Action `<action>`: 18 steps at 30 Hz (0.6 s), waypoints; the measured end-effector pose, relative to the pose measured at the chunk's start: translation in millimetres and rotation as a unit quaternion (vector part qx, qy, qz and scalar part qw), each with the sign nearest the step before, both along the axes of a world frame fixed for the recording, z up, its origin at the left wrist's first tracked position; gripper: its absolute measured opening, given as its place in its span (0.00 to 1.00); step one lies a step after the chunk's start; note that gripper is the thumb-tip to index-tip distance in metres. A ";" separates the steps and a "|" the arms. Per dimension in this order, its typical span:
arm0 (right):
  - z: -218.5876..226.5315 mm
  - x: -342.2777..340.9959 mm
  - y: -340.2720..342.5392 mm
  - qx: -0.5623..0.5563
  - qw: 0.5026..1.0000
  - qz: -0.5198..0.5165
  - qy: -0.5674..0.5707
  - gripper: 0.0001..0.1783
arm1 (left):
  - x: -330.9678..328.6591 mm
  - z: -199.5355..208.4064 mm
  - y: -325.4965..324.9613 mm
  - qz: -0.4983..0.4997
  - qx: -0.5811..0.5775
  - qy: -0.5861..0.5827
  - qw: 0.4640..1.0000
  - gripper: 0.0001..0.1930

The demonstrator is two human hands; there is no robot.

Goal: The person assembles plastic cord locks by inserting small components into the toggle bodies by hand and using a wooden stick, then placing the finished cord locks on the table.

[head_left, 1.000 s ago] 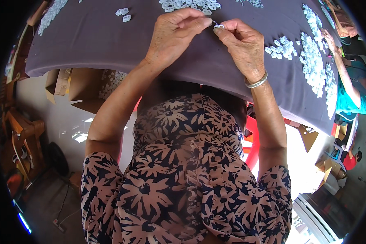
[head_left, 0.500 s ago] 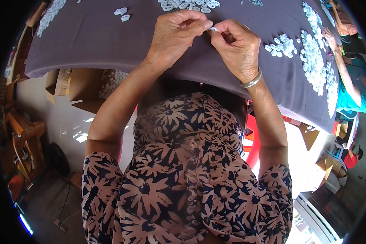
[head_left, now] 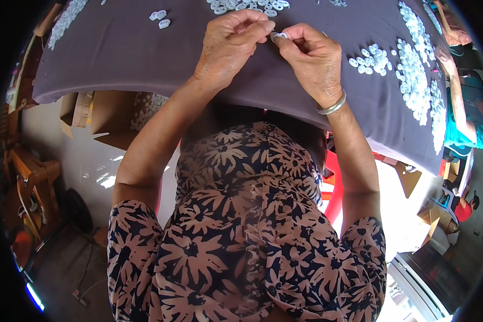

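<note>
Between thumb and fingers my right hand [head_left: 312,56] pinches a small white oval plastic piece [head_left: 278,36], close to the left fingertips. My left hand [head_left: 233,45] is closed in a pinch just left of it; whatever lies between those fingertips is too small to make out. Both hands are raised over the near part of the cloth-covered table [head_left: 129,59]. Beyond them lies a pile of similar white oval pieces [head_left: 247,6]. A smaller heap of them [head_left: 371,60] is right of my right hand.
Three loose pieces [head_left: 160,18] lie at the left. Long piles [head_left: 411,80] run down the right side, where another person's hand [head_left: 445,59] reaches in. More pieces heap at the far left [head_left: 67,21]. Under the table edge stands an open cardboard box [head_left: 110,115] with white pieces inside.
My hands have drawn slightly apart, and more of the white piece shows in my right fingers. At the right, the other person's arm has shifted.
</note>
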State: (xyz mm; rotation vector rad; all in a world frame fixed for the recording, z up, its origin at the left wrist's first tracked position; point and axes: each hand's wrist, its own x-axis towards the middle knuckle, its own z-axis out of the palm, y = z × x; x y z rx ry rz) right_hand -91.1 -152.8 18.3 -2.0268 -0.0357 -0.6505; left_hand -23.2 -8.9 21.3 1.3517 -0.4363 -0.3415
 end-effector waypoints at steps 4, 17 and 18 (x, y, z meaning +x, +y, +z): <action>5.0 -2.0 -0.3 0.039 0.998 0.029 0.028 0.03 | -1.3 2.1 4.1 -0.023 -0.026 0.027 0.999 0.08; 5.4 -3.0 -0.2 0.022 0.998 0.049 0.042 0.04 | -1.8 3.6 7.5 -0.063 0.000 0.015 0.998 0.08; 5.6 -3.3 -0.3 0.022 0.998 0.049 0.042 0.04 | -2.0 4.0 7.5 -0.064 0.003 0.019 0.998 0.08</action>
